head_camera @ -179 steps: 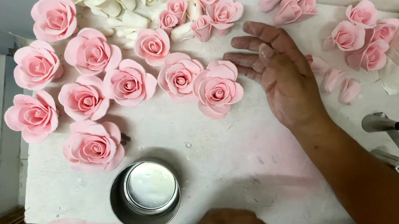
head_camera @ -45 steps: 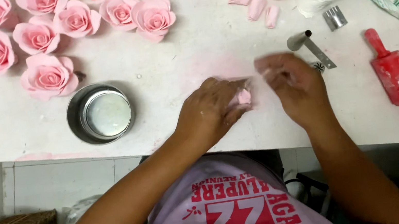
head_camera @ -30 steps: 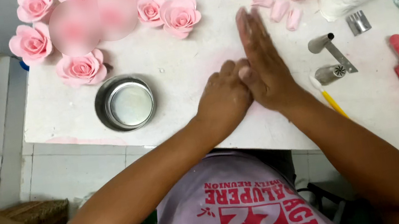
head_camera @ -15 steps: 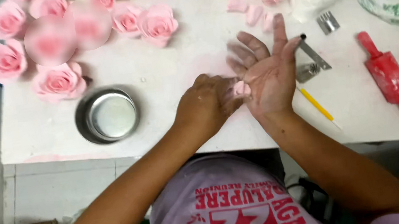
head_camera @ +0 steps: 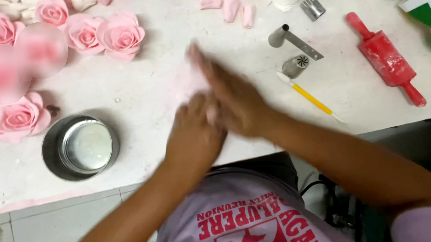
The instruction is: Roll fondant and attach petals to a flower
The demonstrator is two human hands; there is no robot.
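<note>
Pink paste presumably caught between the palms, hidden from view, only a pale pink blur showing at the seam. Left hand point(head_camera: 195, 135) cupped underneath, right hand point(head_camera: 232, 99) laid flat over it with fingers straight and pointing away, pressed together over the white table point(head_camera: 154, 84) near its front edge, likely so crumbs land on the dusted top. Blurred outlines, so the exact finger spread cannot be told. Finished pink roses point(head_camera: 120, 36) parked well apart at the far left, out of harm. Round metal tin point(head_camera: 81, 147) just left of the wrists. Red rolling pin point(head_camera: 387, 60), yellow-handled tool point(head_camera: 311, 99) and metal nozzles point(head_camera: 296, 65) lying idle to the right, near but untouched
</note>
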